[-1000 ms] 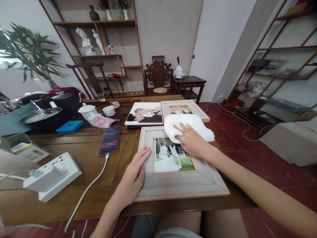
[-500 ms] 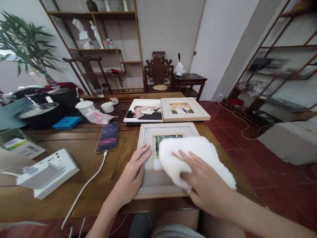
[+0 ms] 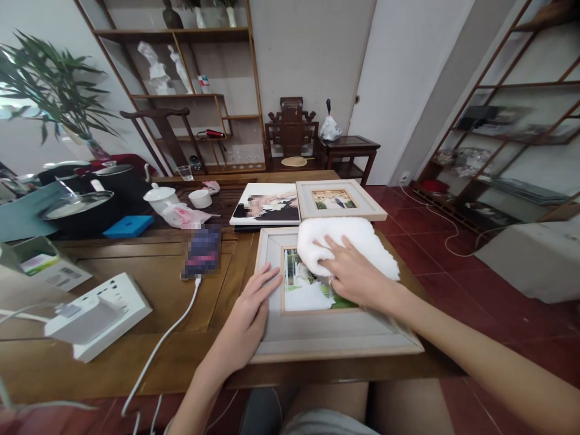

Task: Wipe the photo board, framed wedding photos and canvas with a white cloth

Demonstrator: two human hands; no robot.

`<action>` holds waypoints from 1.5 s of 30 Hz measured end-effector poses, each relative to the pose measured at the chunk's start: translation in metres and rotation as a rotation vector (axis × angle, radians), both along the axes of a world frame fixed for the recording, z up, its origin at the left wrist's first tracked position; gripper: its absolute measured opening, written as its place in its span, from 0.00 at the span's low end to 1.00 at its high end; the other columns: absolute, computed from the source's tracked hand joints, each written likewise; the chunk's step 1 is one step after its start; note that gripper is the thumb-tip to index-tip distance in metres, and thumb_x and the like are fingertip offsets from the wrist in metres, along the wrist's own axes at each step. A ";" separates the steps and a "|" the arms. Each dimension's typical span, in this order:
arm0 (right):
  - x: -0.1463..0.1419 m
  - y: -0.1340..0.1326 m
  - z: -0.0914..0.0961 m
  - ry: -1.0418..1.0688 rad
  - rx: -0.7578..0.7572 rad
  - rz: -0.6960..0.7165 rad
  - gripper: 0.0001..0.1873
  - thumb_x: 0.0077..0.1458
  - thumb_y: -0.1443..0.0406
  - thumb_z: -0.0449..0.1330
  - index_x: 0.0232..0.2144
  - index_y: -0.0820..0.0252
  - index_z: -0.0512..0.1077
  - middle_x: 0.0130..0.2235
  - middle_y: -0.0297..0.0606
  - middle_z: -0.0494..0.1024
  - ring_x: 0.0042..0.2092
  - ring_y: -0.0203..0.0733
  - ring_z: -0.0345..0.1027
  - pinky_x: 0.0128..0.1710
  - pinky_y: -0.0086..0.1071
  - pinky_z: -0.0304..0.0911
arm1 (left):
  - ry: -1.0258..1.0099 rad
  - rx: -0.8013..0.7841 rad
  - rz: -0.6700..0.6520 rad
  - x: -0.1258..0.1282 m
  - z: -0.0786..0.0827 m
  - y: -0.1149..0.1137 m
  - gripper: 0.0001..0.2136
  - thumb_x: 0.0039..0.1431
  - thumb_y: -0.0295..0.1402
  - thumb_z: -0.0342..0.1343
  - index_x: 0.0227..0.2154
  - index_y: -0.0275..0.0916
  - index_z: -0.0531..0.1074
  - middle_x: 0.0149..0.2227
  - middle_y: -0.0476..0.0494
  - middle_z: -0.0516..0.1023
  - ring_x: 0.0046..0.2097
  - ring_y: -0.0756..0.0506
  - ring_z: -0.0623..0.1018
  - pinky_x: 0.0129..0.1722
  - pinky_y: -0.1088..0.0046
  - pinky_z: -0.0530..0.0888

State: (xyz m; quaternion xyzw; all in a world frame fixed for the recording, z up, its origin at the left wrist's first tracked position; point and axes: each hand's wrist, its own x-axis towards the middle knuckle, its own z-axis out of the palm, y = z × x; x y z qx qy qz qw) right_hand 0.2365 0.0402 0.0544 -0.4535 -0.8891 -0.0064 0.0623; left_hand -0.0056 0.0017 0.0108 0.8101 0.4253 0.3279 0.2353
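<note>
A pale wooden picture frame [image 3: 335, 338] lies flat near the table's front edge, with a photo [image 3: 312, 296] in its middle. Across its left side rests my left hand [image 3: 251, 308], fingers stretched out, the tips close to the photo's edge. My right hand [image 3: 353, 272] presses a fluffy white cloth [image 3: 335, 232] onto the upper right of the frame, fingers spread over the cloth and thumb side tucked at its lower edge. The cloth hides the frame's upper right corner and part of the photo.
Behind lie a second framed photo [image 3: 376, 205] and a photo panel [image 3: 267, 205]. On the left are a phone [image 3: 202, 251] with its cable, a power strip [image 3: 113, 320], a blue block [image 3: 128, 226], a white teapot [image 3: 161, 196] and a dark pot [image 3: 81, 217].
My right hand has slid the cloth up and away over the frame, uncovering the lower photo and the lower right of the frame. My left hand stays on the frame's left side.
</note>
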 end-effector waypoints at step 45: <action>-0.008 -0.095 0.016 0.048 -0.294 0.149 0.23 0.42 0.74 0.54 0.43 0.61 0.74 0.65 0.43 0.51 0.64 0.58 0.41 0.61 0.54 0.44 | 0.019 0.012 0.024 0.002 -0.002 0.000 0.21 0.64 0.25 0.38 0.58 0.41 0.61 0.62 0.42 0.61 0.65 0.44 0.56 0.63 0.54 0.55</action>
